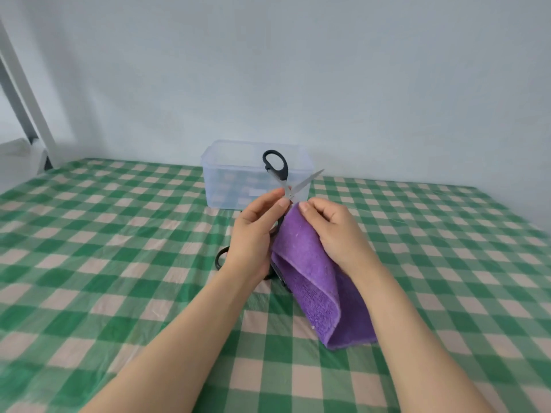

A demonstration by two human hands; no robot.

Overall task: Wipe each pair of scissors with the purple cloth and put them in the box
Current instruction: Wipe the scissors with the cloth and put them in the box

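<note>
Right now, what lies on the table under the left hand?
A black handle loop shows beside the left hand, and another black part at the edge of the purple cloth. Probably scissors; hand and cloth cover the blades, so I cannot tell how many pairs.

Nothing legible is showing anywhere; the scissors (281,174), the purple cloth (307,263), the box (226,180) and the green checked cover (119,234) are all showing plain, unmarked surfaces; a pale patch on the box's front wall is appearing too blurred to tell whether it is carrying any print.
</note>
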